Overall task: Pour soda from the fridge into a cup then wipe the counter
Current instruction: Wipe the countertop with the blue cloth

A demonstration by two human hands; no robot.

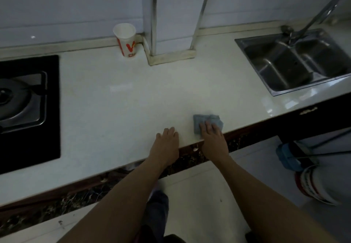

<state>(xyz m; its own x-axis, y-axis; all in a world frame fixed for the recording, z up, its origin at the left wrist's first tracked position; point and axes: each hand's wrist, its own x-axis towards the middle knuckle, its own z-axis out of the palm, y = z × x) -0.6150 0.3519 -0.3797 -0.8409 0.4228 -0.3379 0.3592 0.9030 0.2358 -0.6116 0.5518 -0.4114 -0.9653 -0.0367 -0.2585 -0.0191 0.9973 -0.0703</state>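
A folded grey-blue cloth (201, 120) lies on the white counter (123, 100) near its front edge. My right hand (213, 138) presses flat on the cloth's near part, fingers together on it. To its left, my left hand (166, 144) rests palm down on the bare counter edge, holding nothing. A white paper cup (126, 40) with red print stands upright at the back of the counter against the wall, far from both hands. Its contents are not visible.
A black gas hob (28, 109) with a steel burner fills the counter's left side. A steel sink (296, 62) with a tap sits at the right. A tiled pillar (171, 33) juts out behind the cup. A bucket and a blue object stand on the floor at the right.
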